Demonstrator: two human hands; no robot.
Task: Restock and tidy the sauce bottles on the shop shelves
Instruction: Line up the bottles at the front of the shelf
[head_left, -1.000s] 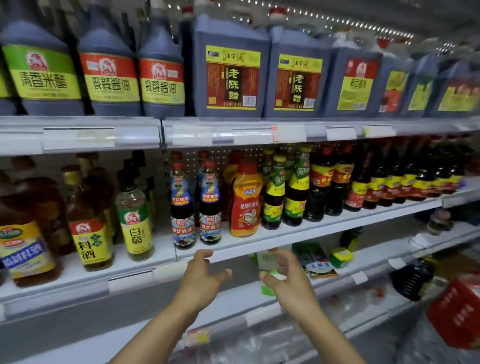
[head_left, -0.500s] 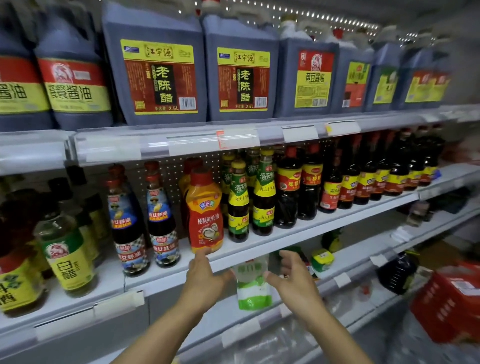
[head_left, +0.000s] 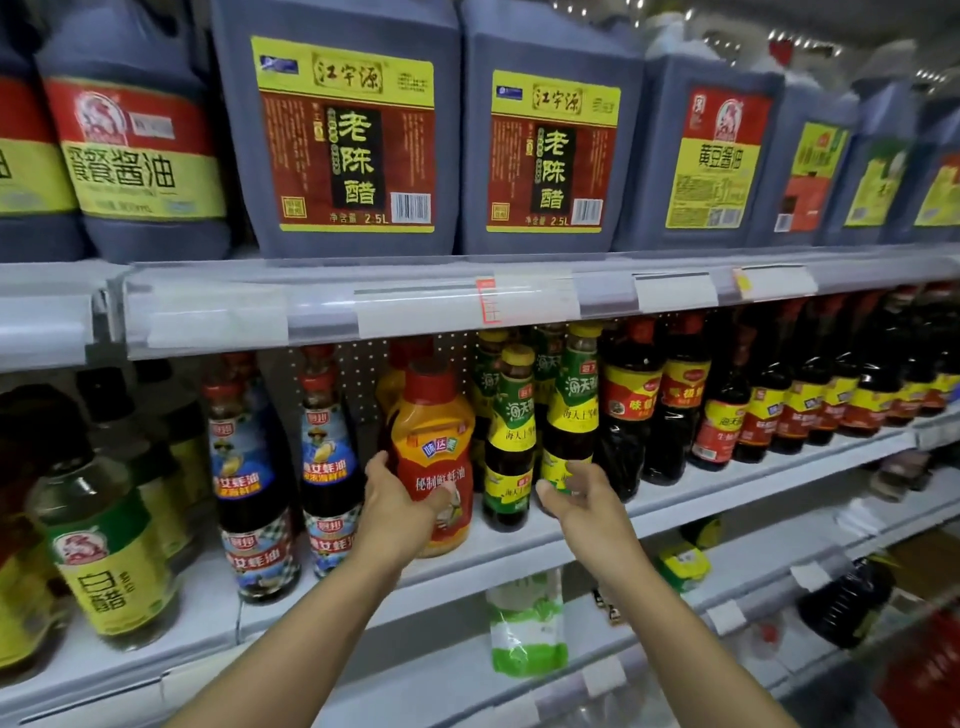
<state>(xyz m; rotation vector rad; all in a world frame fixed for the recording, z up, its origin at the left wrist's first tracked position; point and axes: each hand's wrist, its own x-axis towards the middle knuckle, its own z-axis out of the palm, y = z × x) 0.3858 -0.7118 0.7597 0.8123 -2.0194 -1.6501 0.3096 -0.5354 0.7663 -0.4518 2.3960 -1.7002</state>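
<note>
On the middle shelf (head_left: 519, 551) stands an orange squeeze bottle (head_left: 436, 441) with a red cap and red label. My left hand (head_left: 397, 506) grips its lower left side, thumb across the front. To its right stand dark bottles with green and yellow labels (head_left: 511, 441), then a row of dark soy sauce bottles (head_left: 675, 405) with red and yellow labels. My right hand (head_left: 582, 501) is raised with relaxed fingers just in front of the base of a green-labelled bottle (head_left: 574, 410); I cannot tell whether it touches it.
Large dark jugs (head_left: 343, 135) fill the top shelf. Blue-labelled oyster sauce bottles (head_left: 249, 483) and a clear vinegar bottle (head_left: 104, 551) stand to the left. A green and white pouch (head_left: 527, 623) sits on the lower shelf, and a dark bottle (head_left: 844, 603) lies further right.
Both hands have risen from the lower shelf to the middle shelf. My left hand has taken hold of the orange bottle. The view has moved closer and to the right.
</note>
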